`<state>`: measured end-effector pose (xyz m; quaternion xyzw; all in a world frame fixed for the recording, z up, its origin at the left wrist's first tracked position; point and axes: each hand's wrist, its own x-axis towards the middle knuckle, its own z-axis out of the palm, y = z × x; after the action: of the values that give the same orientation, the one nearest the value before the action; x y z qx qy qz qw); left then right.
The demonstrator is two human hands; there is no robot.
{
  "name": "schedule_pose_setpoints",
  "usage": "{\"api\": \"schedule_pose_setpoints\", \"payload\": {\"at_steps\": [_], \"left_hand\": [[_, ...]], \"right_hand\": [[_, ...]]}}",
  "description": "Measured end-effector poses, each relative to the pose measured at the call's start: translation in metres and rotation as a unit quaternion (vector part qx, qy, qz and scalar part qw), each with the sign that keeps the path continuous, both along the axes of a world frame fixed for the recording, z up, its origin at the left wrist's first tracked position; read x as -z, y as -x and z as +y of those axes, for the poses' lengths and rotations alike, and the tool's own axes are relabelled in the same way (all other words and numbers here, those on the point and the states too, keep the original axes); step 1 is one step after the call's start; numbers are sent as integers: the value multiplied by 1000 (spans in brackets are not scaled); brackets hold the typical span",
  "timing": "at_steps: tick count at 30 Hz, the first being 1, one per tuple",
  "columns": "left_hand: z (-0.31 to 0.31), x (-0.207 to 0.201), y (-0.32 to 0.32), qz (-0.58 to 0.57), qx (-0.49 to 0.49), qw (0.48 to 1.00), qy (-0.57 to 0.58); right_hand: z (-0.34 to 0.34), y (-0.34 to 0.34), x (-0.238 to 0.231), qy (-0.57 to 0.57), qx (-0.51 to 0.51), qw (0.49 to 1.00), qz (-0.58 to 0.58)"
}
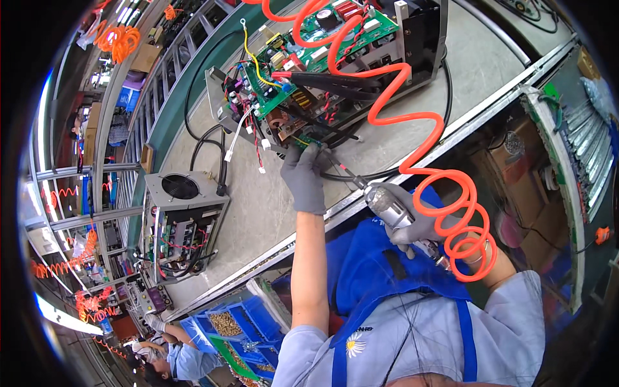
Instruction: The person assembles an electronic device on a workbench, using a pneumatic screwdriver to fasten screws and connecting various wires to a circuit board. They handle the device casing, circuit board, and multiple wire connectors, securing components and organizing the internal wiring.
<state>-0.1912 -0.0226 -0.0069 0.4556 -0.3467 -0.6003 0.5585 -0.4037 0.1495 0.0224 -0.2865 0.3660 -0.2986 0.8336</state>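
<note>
My left hand (304,180), in a grey glove, reaches to the near edge of an opened electronic unit (380,55). Its fingers are closed at a small green circuit board (312,138), partly hidden by the fingertips. In my right hand (419,216), also gloved, is a silver air screwdriver (389,205). The bit (338,164) points up and left, with its tip close to my left fingertips; whether it touches a screw cannot be made out. Loose connector wires (261,145) hang from the unit, and a yellow wire (251,58) sticks up at its left.
A coiled orange air hose (419,122) runs over the unit down to the screwdriver. Left on the metal bench (251,219) stands a second unit with a fan (179,186). Blue bins (251,326) of screws stand below the bench edge. Another person (187,355) works at lower left.
</note>
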Motion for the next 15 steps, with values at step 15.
{"api": "schedule_pose_setpoints", "payload": {"at_steps": [15], "left_hand": [[1,-2,1,-22,16,1000,1]], "right_hand": [[-21,-6,-12,-20,28,997,-64]]}}
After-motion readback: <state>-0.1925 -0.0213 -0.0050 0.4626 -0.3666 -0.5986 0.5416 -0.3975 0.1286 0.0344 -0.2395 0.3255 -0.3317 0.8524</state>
